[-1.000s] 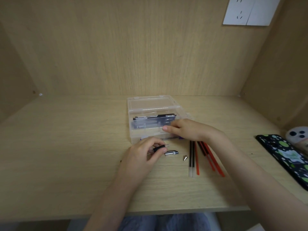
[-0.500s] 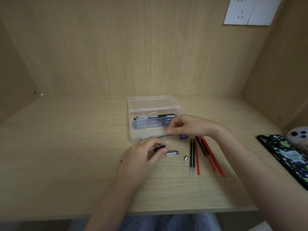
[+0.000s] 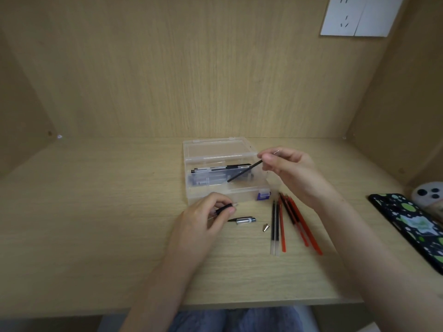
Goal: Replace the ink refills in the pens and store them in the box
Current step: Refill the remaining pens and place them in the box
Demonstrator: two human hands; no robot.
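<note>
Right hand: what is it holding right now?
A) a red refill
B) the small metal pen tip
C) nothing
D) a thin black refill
D: the right hand pinches a thin black refill by one end, above the open clear box, while the red refills and the metal tip lie on the desk.

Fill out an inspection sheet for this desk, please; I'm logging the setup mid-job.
Surface: pale wooden desk.
Job's things: clear box, lid open, pens inside; black refills and red refills lie to its right; pen part and metal tip loose on the desk.
Clutter: patterned phone case and white round object at the right edge.
Hands: left hand grips a pen barrel; right hand pinches a thin refill over the box.
Cables: nothing seen.
Surroundings: wooden walls; wall socket upper right.
</note>
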